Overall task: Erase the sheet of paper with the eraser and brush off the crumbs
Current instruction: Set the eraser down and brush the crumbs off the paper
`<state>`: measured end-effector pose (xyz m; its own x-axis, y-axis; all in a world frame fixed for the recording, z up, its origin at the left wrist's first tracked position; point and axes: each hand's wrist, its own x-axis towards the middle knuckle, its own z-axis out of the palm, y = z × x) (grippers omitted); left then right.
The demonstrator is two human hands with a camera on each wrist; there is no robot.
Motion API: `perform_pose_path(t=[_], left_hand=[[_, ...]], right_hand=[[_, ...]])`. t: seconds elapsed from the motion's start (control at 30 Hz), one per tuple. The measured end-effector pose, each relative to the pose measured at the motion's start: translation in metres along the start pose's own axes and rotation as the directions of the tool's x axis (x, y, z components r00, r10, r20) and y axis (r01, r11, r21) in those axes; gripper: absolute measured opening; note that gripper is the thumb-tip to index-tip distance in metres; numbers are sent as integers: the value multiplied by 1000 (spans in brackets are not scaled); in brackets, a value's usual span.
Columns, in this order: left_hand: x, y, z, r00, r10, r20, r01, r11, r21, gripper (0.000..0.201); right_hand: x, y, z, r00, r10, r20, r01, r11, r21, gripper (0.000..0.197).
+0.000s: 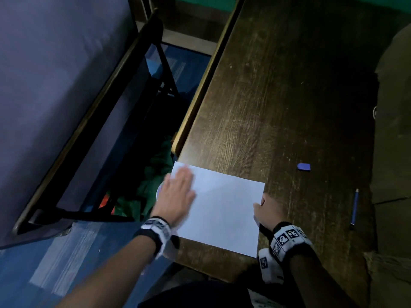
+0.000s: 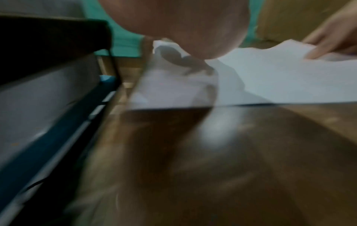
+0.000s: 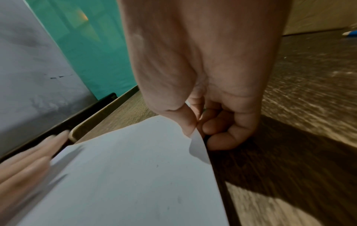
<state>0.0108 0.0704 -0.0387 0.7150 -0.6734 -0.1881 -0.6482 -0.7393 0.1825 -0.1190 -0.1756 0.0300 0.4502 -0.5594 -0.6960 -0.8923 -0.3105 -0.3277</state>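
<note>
The sheet of paper (image 1: 219, 210) is laid on the near left part of the surface (image 1: 278, 96), its left corner past the edge. The left hand (image 1: 178, 194) is laid on its left end; its right edge is pinched by the right hand (image 1: 270, 213). The eraser (image 1: 303, 166) is placed farther right, the pencil (image 1: 354, 207) beyond it.

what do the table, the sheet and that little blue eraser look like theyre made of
Table: looks like dark wood or wood veneer, worn and slightly glossy, with visible grain and scratches.
Sheet: thin white matte paper; its edge curls where the right hand pinches it.
Eraser: small blue-violet block, probably rubber or vinyl; too small to tell.
</note>
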Motion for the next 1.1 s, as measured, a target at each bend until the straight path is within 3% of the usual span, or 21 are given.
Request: perform_pose_path(t=[0.1,0.2,0.27,0.33,0.43,0.53,0.6,0.67,0.73,0.83,0.97,1.03,1.1], left_hand=[[5,76,11,963,260,65,-255,964,-76,64],[-5,79,32,922,373,103,-374,927,-10,64],[-18,45,34,933,352,77,-356,933,53,61],[-43,-5,28,974,210,91,-217,972,85,61],[-64,-79,9,1000,-15,0,15,993,117,63],[-37,-78,-12,984,-165,-71,171,981,89,65],[-2,-32,-18,992,-97,-82,101,994,39,65],[25,35,-12,993,102,-61,-105,993,-49,63],[34,102,4,958,286,8,-282,951,-124,63],[31,157,30,925,371,80,-360,924,-125,65],[38,139,41,934,356,45,-345,926,-156,62],[37,106,37,934,353,55,-345,932,-110,60],[39,59,30,968,248,26,-246,967,-72,59]], right_hand=[[-1,1,-1,1000,-10,6,10,1000,6,13],[5,4,-2,999,-38,11,38,999,2,10],[6,7,-1,999,-41,28,42,999,-4,14],[6,9,0,999,-40,32,40,999,1,12],[6,6,0,999,-46,15,46,999,-10,2],[9,5,4,1000,-6,-12,6,999,-34,20],[10,4,6,998,20,-62,-21,1000,-21,27],[14,6,6,997,41,-70,-39,999,34,28],[17,10,5,997,50,-62,-41,991,128,27],[16,18,7,996,33,-84,-11,970,245,24],[24,18,2,999,-25,-44,33,984,175,32],[28,20,1,1000,-27,-11,28,993,118,32],[28,18,0,999,-38,3,38,998,54,28]])
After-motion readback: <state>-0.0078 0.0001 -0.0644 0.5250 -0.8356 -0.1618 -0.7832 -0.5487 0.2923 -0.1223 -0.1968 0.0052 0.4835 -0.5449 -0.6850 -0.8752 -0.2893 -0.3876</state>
